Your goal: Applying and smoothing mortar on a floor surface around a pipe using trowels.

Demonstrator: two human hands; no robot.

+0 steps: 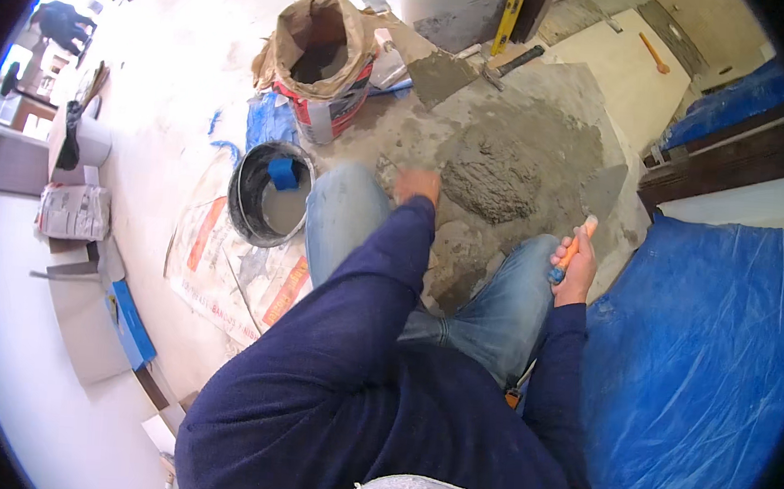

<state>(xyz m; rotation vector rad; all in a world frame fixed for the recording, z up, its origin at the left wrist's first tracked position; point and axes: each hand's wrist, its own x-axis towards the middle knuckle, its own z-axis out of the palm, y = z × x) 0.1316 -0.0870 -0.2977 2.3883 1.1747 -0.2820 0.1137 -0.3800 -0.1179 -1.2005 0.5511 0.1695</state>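
My right hand (575, 277) is closed round the orange handle of a trowel (605, 188). Its grey pointed blade reaches away from me, over the right edge of the spread mortar. My left hand (417, 185) is low over the dirty floor between my knees, just left of the mortar heap (490, 174). Motion blurs its fingers, and I cannot make out whether anything is in them. The mortar is wet, grey and lumpy, with a thinner smear around it. To the left of my left knee stands a black bucket (242, 200) of murky water, with a blue sponge (282, 173) in it.
An open paper sack (288, 42) of grey powder stands beyond the bucket. A hammer (513, 67) and a yellow spirit level (510, 16) are at the back, near a wooden-handled tool (653, 52). Blue plastic sheeting (693, 356) covers the right side. An empty-looking flattened sack (235, 279) lies left.
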